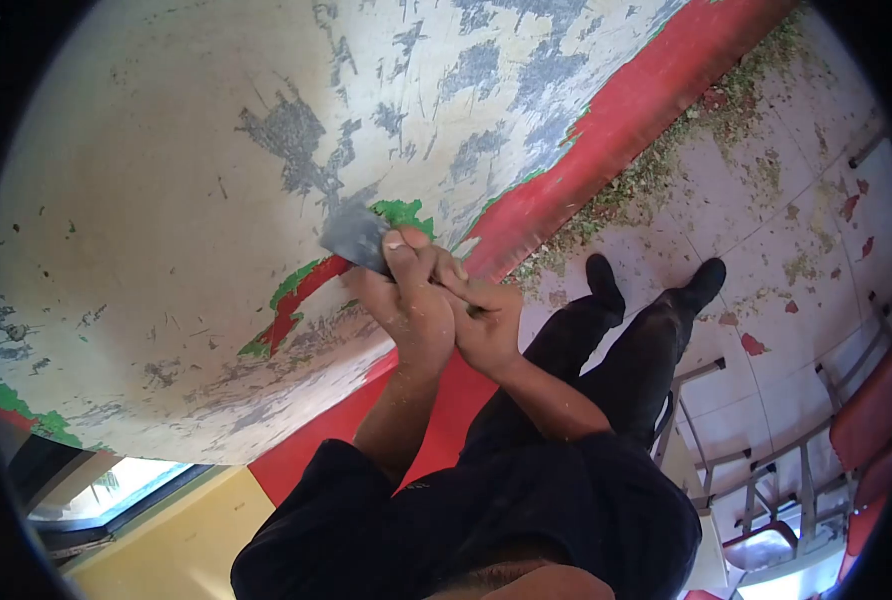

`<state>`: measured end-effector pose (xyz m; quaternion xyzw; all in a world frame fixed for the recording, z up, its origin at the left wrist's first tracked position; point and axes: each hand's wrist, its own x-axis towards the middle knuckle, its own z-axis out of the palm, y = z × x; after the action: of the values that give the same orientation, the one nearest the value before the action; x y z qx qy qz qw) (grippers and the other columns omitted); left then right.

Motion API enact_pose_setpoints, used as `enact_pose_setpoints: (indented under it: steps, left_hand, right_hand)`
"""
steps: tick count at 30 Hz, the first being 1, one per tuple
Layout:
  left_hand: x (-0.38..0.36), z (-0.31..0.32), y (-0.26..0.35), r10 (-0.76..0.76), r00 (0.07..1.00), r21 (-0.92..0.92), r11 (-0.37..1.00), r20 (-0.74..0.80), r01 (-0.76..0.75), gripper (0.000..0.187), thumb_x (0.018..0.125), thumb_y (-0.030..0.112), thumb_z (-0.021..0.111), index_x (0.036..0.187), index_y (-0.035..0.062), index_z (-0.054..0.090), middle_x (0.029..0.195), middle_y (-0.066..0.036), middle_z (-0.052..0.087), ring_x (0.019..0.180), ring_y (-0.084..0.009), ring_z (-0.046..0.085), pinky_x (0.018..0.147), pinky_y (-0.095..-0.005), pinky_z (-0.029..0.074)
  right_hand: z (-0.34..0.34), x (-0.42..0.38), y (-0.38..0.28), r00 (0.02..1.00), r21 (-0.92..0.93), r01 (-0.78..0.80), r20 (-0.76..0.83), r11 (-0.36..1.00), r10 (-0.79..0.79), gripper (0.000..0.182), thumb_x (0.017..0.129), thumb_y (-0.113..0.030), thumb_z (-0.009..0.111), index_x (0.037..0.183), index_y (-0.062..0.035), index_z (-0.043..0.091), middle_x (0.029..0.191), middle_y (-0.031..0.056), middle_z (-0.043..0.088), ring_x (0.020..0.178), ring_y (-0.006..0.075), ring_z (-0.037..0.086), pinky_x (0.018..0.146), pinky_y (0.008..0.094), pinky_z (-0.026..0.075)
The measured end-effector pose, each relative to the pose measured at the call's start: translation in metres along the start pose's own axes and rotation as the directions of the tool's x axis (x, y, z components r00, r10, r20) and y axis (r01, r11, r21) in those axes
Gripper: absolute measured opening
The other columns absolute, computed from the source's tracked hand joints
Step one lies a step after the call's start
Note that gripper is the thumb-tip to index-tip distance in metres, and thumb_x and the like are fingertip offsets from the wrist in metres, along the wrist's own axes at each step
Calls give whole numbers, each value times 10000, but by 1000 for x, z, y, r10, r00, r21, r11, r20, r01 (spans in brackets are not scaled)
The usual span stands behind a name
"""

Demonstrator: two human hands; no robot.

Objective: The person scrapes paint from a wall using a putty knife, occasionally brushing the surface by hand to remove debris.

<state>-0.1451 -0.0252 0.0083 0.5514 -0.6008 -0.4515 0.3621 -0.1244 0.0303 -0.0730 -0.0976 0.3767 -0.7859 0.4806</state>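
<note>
A flat grey scraper blade [354, 238] lies against the wall [166, 200], beside a patch of green paint [401, 212] and a red strip of old paint [301, 300]. My left hand [411, 305] is closed at the base of the blade, with a thumb or finger pressed near it. My right hand [488, 318] is closed too, its fingers overlapping the left hand. The scraper's handle is hidden in the hands. Around the blade, the whitish wall surface is scratched, with bare grey patches.
A red band [626, 110] runs along the wall's foot. Paint flakes [756, 170] litter the tiled floor [666, 235] around my shoes [704, 280]. Red chairs [871, 410] with metal legs stand at the right. A yellow panel [181, 540] is at lower left.
</note>
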Motion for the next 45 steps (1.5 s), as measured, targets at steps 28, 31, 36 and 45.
enact_pose_setpoints:
  steps: [28, 31, 36, 45]
  left_hand:
    - [-7, -12, -23, -48, 999, -35, 998, -24, 47, 257, 987, 258, 396, 844, 46, 419, 591, -1, 341, 505, -127, 405, 508, -317, 424]
    - [-20, -31, -33, -117, 992, 14, 993, -36, 118, 252, 988, 257, 394, 850, 48, 425, 600, -1, 346, 515, -125, 403, 531, -319, 433]
    - [-14, -25, -28, -57, 997, -24, 998, -49, 56, 245, 988, 253, 394, 856, 49, 428, 600, 7, 337, 524, -123, 401, 540, -320, 436]
    - [-18, -36, -28, -67, 996, -52, 997, -63, 63, 228, 988, 249, 399, 864, 59, 420, 606, 14, 319, 531, -116, 393, 530, -320, 424]
  right_hand:
    - [-8, -9, 5, 994, -51, -110, 19, 993, 111, 233, 818, -20, 638, 1037, 60, 644, 904, 174, 690, 845, 83, 601, 757, 247, 485]
    - [-9, -30, 21, 993, -80, -113, 34, 990, 116, 229, 818, -21, 640, 1030, 66, 644, 863, 161, 690, 820, 74, 594, 726, 243, 483]
    - [-7, -23, 18, 986, -44, -152, 67, 987, 155, 223, 804, -29, 652, 1013, 48, 658, 732, 139, 670, 666, 52, 570, 570, 242, 464]
    - [-1, -23, 15, 997, -175, -25, 73, 984, 38, 195, 775, -52, 650, 957, 6, 687, 562, 148, 556, 477, 95, 526, 465, 258, 417]
